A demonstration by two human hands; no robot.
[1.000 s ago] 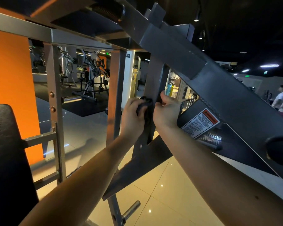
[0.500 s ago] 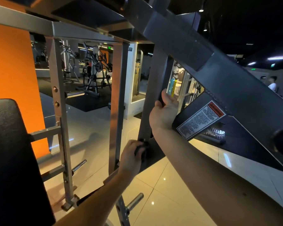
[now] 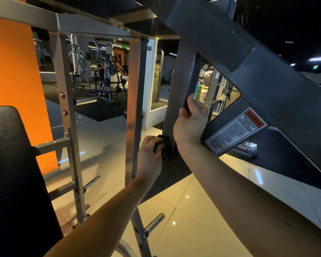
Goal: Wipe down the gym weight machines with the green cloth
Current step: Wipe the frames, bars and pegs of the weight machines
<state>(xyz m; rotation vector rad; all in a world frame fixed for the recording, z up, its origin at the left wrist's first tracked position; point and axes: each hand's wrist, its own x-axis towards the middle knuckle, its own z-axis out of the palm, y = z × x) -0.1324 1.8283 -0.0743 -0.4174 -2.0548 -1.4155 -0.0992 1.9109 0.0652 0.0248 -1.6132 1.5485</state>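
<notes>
A grey steel weight machine fills the view. Its upright post (image 3: 182,75) stands in the middle under a thick slanted beam (image 3: 267,75). My left hand (image 3: 150,158) grips a bunched dark cloth (image 3: 164,148) and presses it against the lower part of the post. The cloth looks nearly black in this dim light. My right hand (image 3: 190,121) is higher up, with thumb and fingers wrapped round the post's right edge.
A black padded seat back (image 3: 9,173) stands at the left beside a silver frame (image 3: 67,112) with weight pegs (image 3: 153,223). A warning label (image 3: 233,130) sits on the beam. An orange wall is at far left, glossy tiled floor below, more machines behind.
My left hand slid the cloth down the post from beside my right hand to well below it, then came back up a little. My right hand kept its grip on the post.
</notes>
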